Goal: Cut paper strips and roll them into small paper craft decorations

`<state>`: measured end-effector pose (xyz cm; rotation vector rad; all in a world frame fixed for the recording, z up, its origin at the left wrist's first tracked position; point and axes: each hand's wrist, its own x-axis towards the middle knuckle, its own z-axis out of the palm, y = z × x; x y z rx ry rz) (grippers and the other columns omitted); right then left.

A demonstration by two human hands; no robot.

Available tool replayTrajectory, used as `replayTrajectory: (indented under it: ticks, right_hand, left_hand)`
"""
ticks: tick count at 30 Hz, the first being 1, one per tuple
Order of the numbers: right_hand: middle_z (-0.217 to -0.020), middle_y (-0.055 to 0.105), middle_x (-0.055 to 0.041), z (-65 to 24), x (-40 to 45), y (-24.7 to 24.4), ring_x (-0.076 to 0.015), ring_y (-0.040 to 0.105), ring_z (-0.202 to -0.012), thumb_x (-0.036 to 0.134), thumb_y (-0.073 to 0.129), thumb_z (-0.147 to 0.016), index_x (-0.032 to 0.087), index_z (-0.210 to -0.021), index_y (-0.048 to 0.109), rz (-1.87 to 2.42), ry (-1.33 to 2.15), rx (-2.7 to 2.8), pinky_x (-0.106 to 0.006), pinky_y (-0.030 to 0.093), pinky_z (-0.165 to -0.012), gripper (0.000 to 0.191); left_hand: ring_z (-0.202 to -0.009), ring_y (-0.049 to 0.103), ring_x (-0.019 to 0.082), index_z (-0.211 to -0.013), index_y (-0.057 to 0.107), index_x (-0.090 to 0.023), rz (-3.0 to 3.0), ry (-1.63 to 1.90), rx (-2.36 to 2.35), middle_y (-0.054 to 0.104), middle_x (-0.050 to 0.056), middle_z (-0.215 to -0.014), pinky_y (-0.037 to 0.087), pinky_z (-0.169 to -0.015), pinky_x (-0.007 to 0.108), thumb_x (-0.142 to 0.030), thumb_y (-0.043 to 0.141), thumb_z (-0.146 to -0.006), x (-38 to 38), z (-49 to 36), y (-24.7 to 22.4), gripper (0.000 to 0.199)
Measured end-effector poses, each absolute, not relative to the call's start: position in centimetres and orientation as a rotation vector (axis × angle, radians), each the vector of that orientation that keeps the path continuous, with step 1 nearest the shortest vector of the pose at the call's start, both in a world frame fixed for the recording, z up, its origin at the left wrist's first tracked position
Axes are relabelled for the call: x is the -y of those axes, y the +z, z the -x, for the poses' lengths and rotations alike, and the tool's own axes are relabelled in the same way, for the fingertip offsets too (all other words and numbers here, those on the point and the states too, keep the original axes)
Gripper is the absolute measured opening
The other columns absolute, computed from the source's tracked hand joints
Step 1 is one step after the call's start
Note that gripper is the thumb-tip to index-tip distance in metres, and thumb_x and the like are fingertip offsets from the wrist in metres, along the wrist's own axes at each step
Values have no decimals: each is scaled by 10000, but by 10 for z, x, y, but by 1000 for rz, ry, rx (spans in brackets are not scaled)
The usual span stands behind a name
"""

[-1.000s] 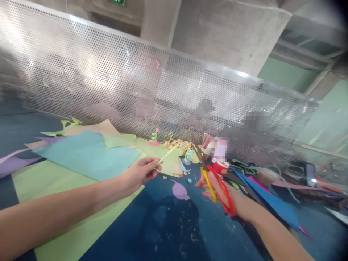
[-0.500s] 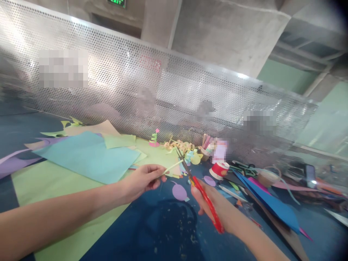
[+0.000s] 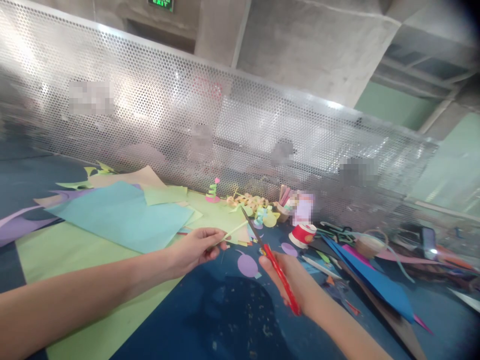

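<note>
Our L hand (image 3: 204,245) pinched a paper strip (image 3: 236,230) btwn fingertips; R hand (image 3: 292,280) fingers curled arnd scissors (image 3: 280,278), blades nr strip's tip.

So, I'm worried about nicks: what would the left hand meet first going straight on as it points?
Probably the blades of the red-handled scissors in the right hand, near the tip of the pale green paper strip the left hand holds. Depth is unclear; it might pass under.

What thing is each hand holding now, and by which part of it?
The left hand pinches a thin pale-green paper strip by its near end. The right hand holds red-handled metal scissors by the handles.
</note>
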<state>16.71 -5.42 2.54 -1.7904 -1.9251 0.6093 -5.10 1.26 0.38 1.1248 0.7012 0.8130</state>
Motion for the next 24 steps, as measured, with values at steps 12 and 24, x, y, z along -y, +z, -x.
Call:
replayTrajectory:
  ticks: [12,24]
  right_hand:
    - [-745,676,-187,-237,20,8,-306,652,-707,406,392,-849,130,-773,602,2443,-57,1912,-377,454,-626,355]
    - [-1020,639,-46,-149,58,32,-165,603,-915,349,512,-829,208,-1030,581,1384,754,1828,-271,489,-781,255]
  left_hand:
    - [-762,578,113,-892,652,-157,-1109,796,-664,667,65,-907,430,-754,245,-332,666,-740,-16,51,-1,232]
    - [-786,584,108,-898,677,-170,-1126,610,-430,636,27,-848,438,-799,241,-296,627,-783,14,41,1,178]
